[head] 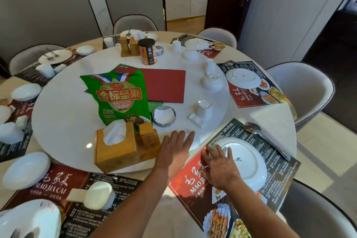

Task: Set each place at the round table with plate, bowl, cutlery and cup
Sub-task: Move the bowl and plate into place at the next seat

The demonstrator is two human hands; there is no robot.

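Resting flat with fingers straight, the left hand (176, 147) lies on the edge of the white turntable (63, 121), and the right hand (218, 166) presses open-palmed on the red placemat (185, 181), fingertips just at the rim of the plate (249, 162); neither holds anything. This near-right place seems to be the one in hand: its plate sits on the mat, with fork and spoon (257, 130) lying at the mat's far corner, but no bowl or cup has reached it. An upturned cup (203, 110) stands on the turntable just beyond the left hand, with a small white rest beside it, and an upturned bowl (211, 82) sits farther along. The step looks like squaring the mat, or turning the turntable to bring the crockery round. Next would come reaching for that cup, turning it upright and setting it beside the plate.
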